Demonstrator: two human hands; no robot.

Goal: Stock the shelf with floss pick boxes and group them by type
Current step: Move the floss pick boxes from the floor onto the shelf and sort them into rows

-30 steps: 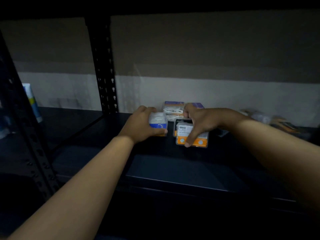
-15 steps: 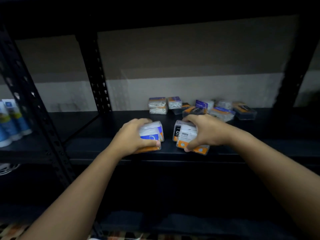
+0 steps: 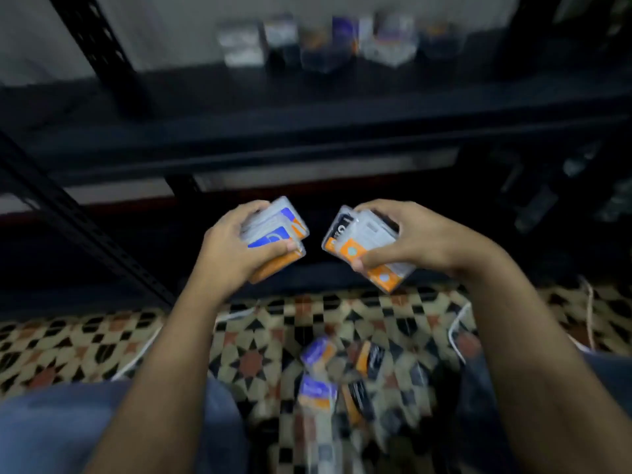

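Whole frame smeared by motion; print on every pack unreadable. Row of floss pick boxes on the shelf (image 3: 307, 107), top centre, is only pale and dark blobs with specks of blue and orange (image 3: 328, 42); count and types cannot be told. More packs on the floor (image 3: 328, 381), lower centre, equally blurred, some blue-topped, some black with orange; the lowest are cut off by the bottom edge.

Left hand (image 3: 236, 248), centre frame, grips a small stack of blue-and-orange packs (image 3: 277, 237), thumb across the front face, fingers behind. Long axis runs lower left to upper right, blue label facing the camera.

Right hand (image 3: 407, 241) grips a stack of black-and-orange packs (image 3: 362, 248), thumb pressed on the orange band. Long axis runs upper left to lower right. The two stacks are near each other, apart, both below the shelf's front edge.

Packs are flat, rounded-corner clear plastic cases, glossy. Shelf is dark metal with perforated uprights (image 3: 95, 42). Floor is patterned tile, black, cream and rust stars (image 3: 253, 360). Blue trouser legs (image 3: 61, 429) lower left.
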